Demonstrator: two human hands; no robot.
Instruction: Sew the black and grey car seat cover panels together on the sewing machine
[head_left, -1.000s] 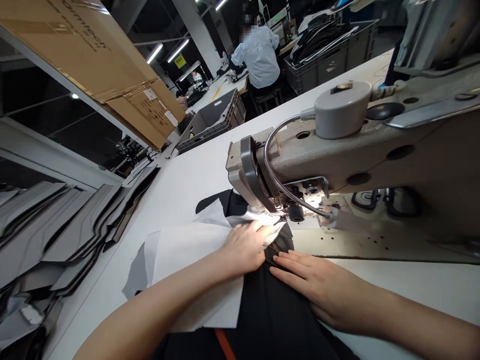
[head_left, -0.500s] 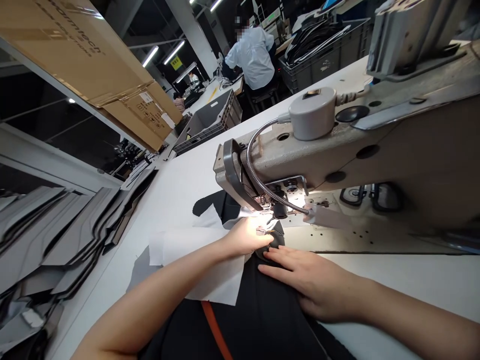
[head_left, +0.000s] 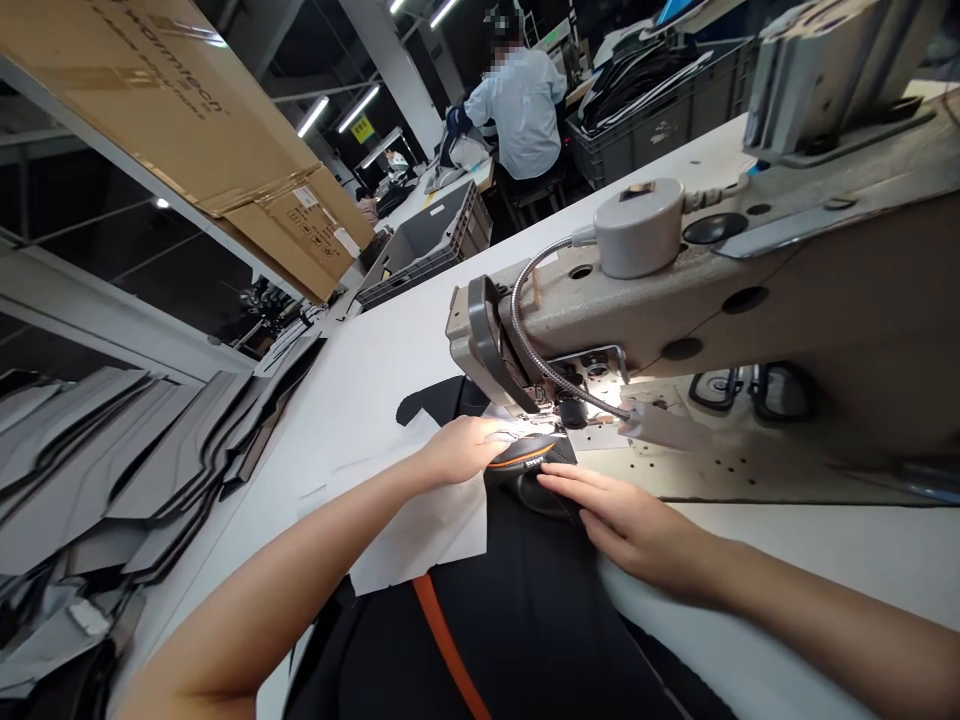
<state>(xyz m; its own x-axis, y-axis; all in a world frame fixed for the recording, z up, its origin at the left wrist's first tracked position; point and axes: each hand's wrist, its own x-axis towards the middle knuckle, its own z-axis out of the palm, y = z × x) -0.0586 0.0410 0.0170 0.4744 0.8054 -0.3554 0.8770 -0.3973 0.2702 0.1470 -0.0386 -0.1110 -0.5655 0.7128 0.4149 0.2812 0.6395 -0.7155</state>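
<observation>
My left hand [head_left: 465, 450] lies at the left of the sewing head, over a white sheet [head_left: 442, 520] and the edge of a black fabric piece [head_left: 540, 590]. Its fingers reach towards the needle area and look stretched out; glare blurs their tips. My right hand [head_left: 637, 525] rests with straight fingers on the fabric's right edge, below the presser foot. Between the hands shows a curved black part with an orange line [head_left: 529, 458] and small white lettering. An orange strip [head_left: 450, 645] runs down the fabric. The sewing machine [head_left: 585, 330] lights the fabric under its needle.
Stacked grey and black cut panels [head_left: 157, 440] stand on the left. A cardboard box [head_left: 172, 130] is above them. Grey crates [head_left: 427, 240] are beyond the white table [head_left: 382, 345]. A person in a light shirt [head_left: 525, 115] sits with their back turned.
My left hand has drawn back slightly to the left, uncovering the orange line and lettering. My right fingers have shifted up and right along the fabric. The view has shifted slightly.
</observation>
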